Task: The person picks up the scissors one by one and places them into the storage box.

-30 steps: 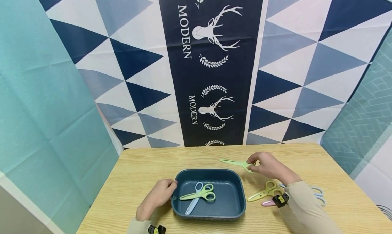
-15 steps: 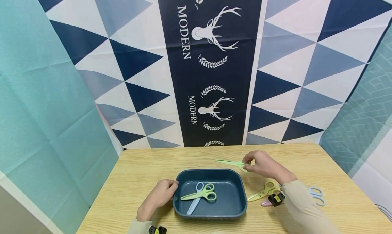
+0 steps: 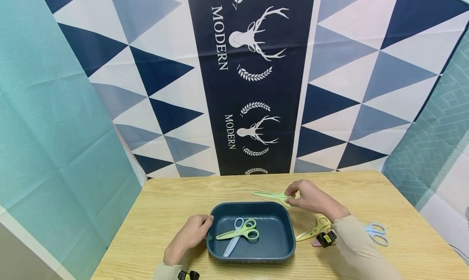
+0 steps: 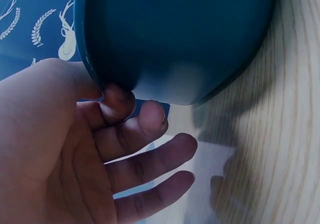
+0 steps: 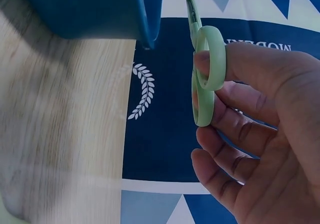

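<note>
My right hand [image 3: 309, 196] pinches a pair of light green scissors [image 3: 269, 195] by the handle loops, above the far right rim of a dark blue rectangular bin [image 3: 275, 235]. Its blades point left and look closed. In the right wrist view the thumb and index finger are at one green loop [image 5: 217, 58], the other fingers loosely bent. My left hand [image 3: 193, 230] grips the bin's left rim between thumb and index finger; the left wrist view shows the bin wall [image 4: 170, 38] close up. Inside the bin, green scissors [image 3: 239, 231] lie across light blue scissors [image 3: 231, 246].
Right of the bin lie yellow scissors [image 3: 311, 232], a pink blade tip [image 3: 316, 243] mostly hidden by the right wrist, and light blue handles [image 3: 377, 233] beside the sleeve. A patterned cloth [image 3: 256, 88] hangs behind the wooden table [image 3: 165, 194].
My right hand has moved left with the light green scissors, toward the bin. The left hand keeps its grip on the rim, and the bin hardly moves.
</note>
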The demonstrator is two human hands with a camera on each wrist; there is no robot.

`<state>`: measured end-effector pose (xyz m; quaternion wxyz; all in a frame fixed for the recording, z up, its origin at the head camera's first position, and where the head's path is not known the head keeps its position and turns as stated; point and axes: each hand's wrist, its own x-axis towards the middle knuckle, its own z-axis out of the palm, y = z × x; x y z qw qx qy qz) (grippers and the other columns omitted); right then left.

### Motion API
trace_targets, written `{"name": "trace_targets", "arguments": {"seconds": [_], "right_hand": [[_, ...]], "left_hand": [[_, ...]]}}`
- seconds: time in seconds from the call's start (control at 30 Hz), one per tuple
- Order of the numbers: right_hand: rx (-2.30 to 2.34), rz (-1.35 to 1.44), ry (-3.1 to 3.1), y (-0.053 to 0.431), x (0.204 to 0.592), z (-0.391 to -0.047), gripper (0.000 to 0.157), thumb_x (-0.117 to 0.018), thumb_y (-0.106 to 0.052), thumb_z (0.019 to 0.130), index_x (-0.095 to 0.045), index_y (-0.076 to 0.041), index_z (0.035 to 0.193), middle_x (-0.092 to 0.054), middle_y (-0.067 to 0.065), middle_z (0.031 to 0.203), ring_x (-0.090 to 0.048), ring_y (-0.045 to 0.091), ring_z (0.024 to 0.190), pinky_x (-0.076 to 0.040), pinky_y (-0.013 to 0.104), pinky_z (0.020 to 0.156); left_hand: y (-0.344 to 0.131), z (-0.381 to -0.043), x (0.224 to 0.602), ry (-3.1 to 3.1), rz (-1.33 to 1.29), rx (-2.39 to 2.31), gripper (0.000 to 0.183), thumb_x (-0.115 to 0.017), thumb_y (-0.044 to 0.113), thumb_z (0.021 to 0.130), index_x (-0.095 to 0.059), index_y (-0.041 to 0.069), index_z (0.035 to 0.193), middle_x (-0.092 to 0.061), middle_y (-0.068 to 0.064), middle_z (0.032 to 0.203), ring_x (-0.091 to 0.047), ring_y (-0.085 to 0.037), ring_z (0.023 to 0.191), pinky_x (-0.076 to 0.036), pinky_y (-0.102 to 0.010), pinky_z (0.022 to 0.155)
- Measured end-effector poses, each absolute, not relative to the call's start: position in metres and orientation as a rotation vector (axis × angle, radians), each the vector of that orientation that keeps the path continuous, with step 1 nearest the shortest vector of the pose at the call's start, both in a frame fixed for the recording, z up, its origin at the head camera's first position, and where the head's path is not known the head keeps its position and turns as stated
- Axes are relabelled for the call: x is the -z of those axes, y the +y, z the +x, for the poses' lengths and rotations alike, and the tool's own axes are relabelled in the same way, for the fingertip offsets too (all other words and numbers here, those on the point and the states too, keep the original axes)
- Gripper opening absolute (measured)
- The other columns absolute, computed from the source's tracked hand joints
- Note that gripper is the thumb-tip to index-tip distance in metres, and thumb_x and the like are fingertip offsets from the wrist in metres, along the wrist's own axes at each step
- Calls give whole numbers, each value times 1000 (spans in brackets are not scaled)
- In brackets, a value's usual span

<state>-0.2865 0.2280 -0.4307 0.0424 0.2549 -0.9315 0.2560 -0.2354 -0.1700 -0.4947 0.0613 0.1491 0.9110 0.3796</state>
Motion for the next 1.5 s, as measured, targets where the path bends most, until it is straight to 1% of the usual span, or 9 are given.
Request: {"name": "trace_targets", "arguments": {"seconds": [0.07, 0.37, 0.47, 0.7, 1.03, 1.27, 1.5], "right_hand": [[-780, 789, -2846, 226, 430, -286, 9, -81, -13, 85, -77, -10, 92, -73, -3, 89, -65, 12, 84, -58, 37, 76], [-781, 814, -2832, 221, 428, -285, 8, -81, -14, 85, -77, -11, 91, -73, -5, 87, -65, 10, 82, -56, 30, 74], [-792, 819, -2832, 220, 428, -285, 8, -81, -15, 85, -77, -12, 91, -73, -5, 88, -65, 10, 82, -56, 30, 73], [-789, 842, -2842, 216, 425, -283, 10, -82, -17, 86, -77, -12, 92, -72, -6, 88, -64, 8, 82, -58, 36, 76], [-771, 882, -2857, 208, 420, -281, 9, -81, -19, 88, -77, -13, 93, -71, -8, 89, -63, 8, 83, -55, 28, 74], [-787, 916, -2868, 204, 418, -280, 8, -79, -18, 89, -77, -12, 94, -72, -5, 92, -64, 10, 85, -55, 30, 75], [-780, 955, -2866, 198, 415, -281, 7, -78, -17, 89, -77, -13, 95, -72, -5, 93, -64, 8, 85, -56, 30, 77]], "left_hand": [[-170, -236, 495, 2762, 464, -1139, 46, -43, 30, 111, -60, 9, 74, -54, 3, 62, -55, -10, 57, -43, -24, 54], [-170, -237, 494, 2759, 469, -1129, 46, -41, 30, 112, -57, 11, 73, -52, 5, 60, -53, -9, 55, -42, -24, 53], [-170, -237, 494, 2759, 474, -1133, 46, -42, 30, 112, -57, 11, 73, -52, 5, 60, -52, -8, 54, -41, -23, 53], [-169, -236, 493, 2759, 482, -1130, 45, -43, 29, 111, -58, 9, 74, -52, 4, 61, -52, -9, 56, -42, -23, 53], [-169, -235, 492, 2758, 500, -1136, 45, -43, 26, 111, -58, 9, 72, -53, 4, 62, -54, -10, 56, -42, -23, 53], [-169, -235, 494, 2751, 487, -1129, 45, -43, 28, 111, -58, 9, 74, -53, 3, 63, -54, -10, 57, -42, -23, 53], [-169, -235, 494, 2757, 479, -1134, 44, -43, 29, 111, -58, 9, 75, -53, 3, 63, -55, -11, 58, -43, -24, 54]]}}
